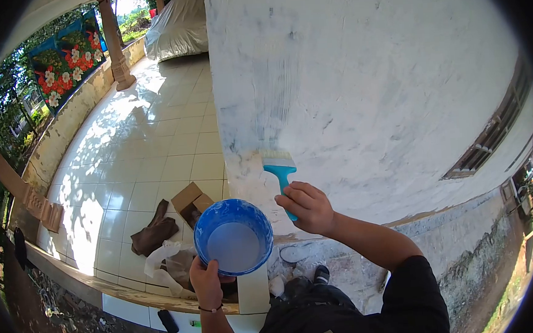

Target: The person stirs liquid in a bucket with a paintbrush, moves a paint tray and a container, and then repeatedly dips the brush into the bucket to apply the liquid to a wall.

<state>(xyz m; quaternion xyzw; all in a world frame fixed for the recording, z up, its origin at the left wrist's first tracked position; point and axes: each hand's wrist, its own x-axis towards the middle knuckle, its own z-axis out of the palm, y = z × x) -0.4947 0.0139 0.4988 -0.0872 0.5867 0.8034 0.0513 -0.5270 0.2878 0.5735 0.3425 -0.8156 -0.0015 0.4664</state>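
My right hand [307, 208] is wrapped round the turquoise handle of a paintbrush [281, 170]. Its pale, wide bristles point up and overlap the white wall [360, 93], just under a grey streaked patch of brush marks. In my left hand [207, 284] is a blue bucket [201, 231], gripped at its near rim with the thumb over the edge. White paint [233, 246] fills part of the bucket, and white smears coat its inner side. The fingers under the bucket are mostly hidden.
On the tiled floor [173, 135] lie an open cardboard box [189, 198], a brown crumpled item [154, 231] and a plastic bag [165, 258]. A dark phone-like object [168, 321] rests on the lower ledge. A barred window [490, 131] is at right; a covered vehicle [177, 28] stands behind.
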